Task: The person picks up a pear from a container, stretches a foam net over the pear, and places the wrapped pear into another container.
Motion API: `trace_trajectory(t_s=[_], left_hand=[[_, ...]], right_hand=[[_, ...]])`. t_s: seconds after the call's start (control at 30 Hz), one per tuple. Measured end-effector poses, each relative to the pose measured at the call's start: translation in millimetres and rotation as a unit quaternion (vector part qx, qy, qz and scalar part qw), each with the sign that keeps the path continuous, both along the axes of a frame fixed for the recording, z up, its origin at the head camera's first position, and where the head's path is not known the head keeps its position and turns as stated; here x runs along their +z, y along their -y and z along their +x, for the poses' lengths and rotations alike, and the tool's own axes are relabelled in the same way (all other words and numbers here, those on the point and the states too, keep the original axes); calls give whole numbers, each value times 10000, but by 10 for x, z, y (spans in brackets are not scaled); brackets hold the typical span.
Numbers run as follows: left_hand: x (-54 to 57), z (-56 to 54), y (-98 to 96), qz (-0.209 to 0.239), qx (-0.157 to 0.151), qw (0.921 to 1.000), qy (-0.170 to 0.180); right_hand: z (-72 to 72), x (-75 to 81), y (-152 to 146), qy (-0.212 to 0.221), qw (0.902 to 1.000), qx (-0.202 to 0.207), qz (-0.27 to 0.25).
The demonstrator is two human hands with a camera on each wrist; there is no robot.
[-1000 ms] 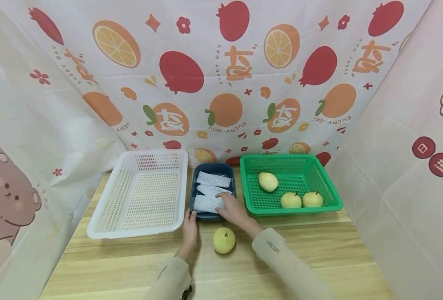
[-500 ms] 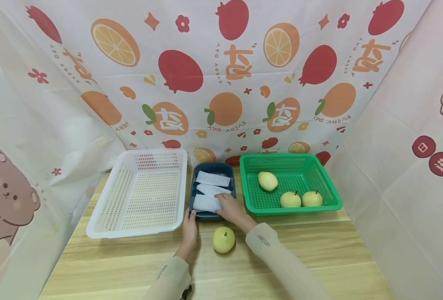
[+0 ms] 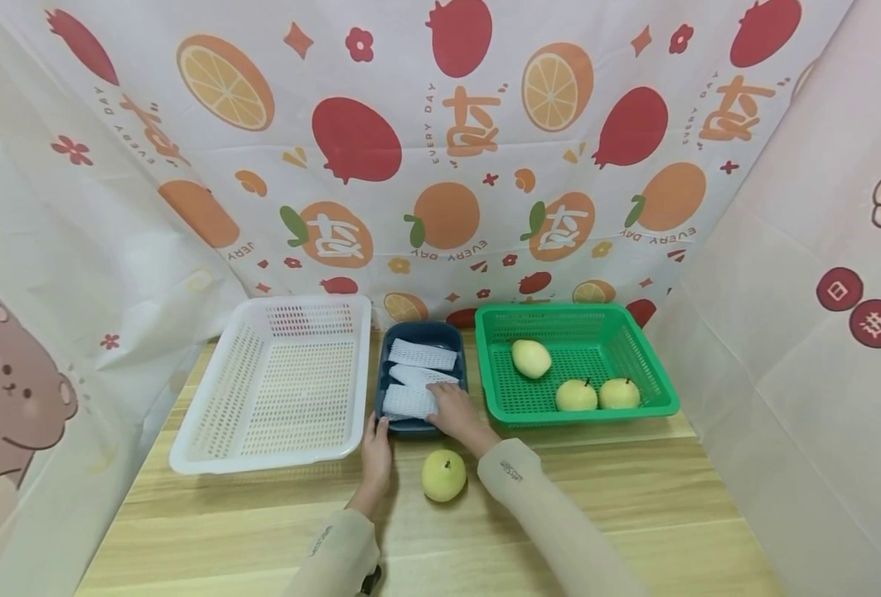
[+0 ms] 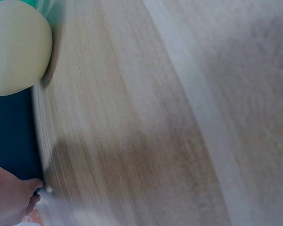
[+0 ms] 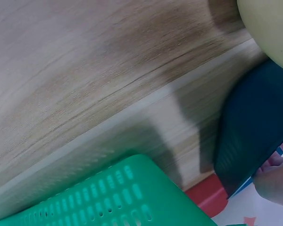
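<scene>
A dark blue plastic bin [image 3: 428,333] holds several white foam net sleeves [image 3: 423,355] laid in a stack of flat pieces. My right hand [image 3: 461,414] reaches over the bin's near right side, thumb and fingers gripping the right end of the nearest sleeve [image 3: 408,401]. In the right wrist view, that hand's fingers bend over the bin's rim, their tips hidden. My left hand [image 3: 376,454] rests against the bin's near left corner, its fingers along the outer side. A yellow-green pear [image 3: 443,476] stands on the table between my forearms, stem up.
Left of the bin stands a white perforated basket [image 3: 186,452]. On the right, a green basket [image 3: 583,419] holds a tilted pear [image 3: 532,359] and two upright pears [image 3: 577,395]. A fruit-print cloth [image 3: 440,166] hangs behind the wooden table [image 3: 261,531].
My right forearm has swung a little to the left and the right hand has shifted slightly left over the nearest sleeve. The left hand stays at the bin's corner.
</scene>
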State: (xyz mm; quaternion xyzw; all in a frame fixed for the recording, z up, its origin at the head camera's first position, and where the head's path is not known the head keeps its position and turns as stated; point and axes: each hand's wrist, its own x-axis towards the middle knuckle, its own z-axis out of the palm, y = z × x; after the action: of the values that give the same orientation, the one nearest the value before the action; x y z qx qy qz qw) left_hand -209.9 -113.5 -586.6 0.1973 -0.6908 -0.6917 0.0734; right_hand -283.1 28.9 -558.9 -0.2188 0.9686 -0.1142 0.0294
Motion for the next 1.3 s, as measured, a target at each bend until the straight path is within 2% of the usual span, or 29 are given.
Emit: trace_trajectory(t_s=[0.43, 0.63, 0.93, 1.13, 1.23, 1.3], left_hand=[[-11, -13, -8, 67, -75, 9999, 13], [-26, -19, -1, 43, -41, 9999, 91], [-14, -9, -4, -40, -4, 10000, 9], [-17, -17, 2, -53, -1, 10000, 50], [-23, -19, 9, -60, -34, 10000, 64], [-23, -16, 11, -47, -52, 10000, 28]], right_hand=[[-21, -6, 13, -86, 9998, -155, 114], [-8, 11, 8, -212, 9997, -78, -36], [-1, -2, -25, -537, 9937, -11, -981], [16, 32, -49, -686, 9878, -193, -1386], [35, 48, -51, -543, 9806, -377, -1844], [44, 58, -47, -477, 9712, -490, -2283]])
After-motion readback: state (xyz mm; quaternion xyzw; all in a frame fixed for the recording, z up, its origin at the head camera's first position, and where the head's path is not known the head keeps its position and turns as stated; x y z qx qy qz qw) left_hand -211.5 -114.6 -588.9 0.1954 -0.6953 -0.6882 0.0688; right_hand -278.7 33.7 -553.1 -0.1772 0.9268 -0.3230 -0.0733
